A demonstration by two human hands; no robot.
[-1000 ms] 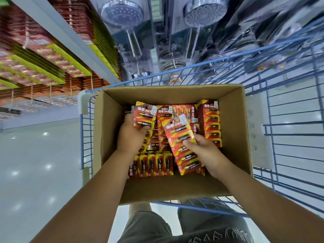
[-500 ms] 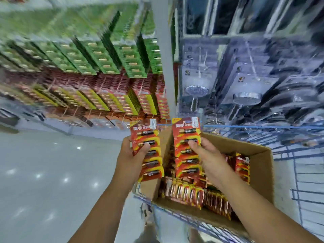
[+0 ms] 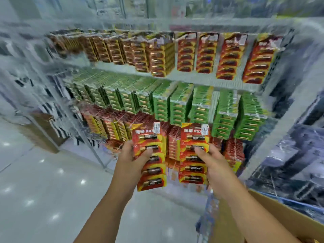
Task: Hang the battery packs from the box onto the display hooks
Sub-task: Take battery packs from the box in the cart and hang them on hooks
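My left hand [image 3: 130, 157] grips a red and yellow strip of battery packs [image 3: 150, 165], thumb across its front. My right hand [image 3: 211, 159] grips a second red strip of battery packs [image 3: 192, 137] the same way. Both strips are held upright at mid-frame, in front of the lowest red row of the display rack [image 3: 175, 146]. The hooks themselves are hidden by hanging packs and motion blur. A corner of the cardboard box [image 3: 273, 207] shows at lower right, under my right forearm.
The rack carries a top row of red and orange packs [image 3: 206, 55], a middle row of green packs [image 3: 201, 107] and a lower red row. A blue cart frame [image 3: 205, 223] holds the box. A brown carton [image 3: 43, 132] stands left on the shiny floor.
Both hands lifted a strip each out of the box and carried them up towards the rack. My view swung from the box up to the shelves.
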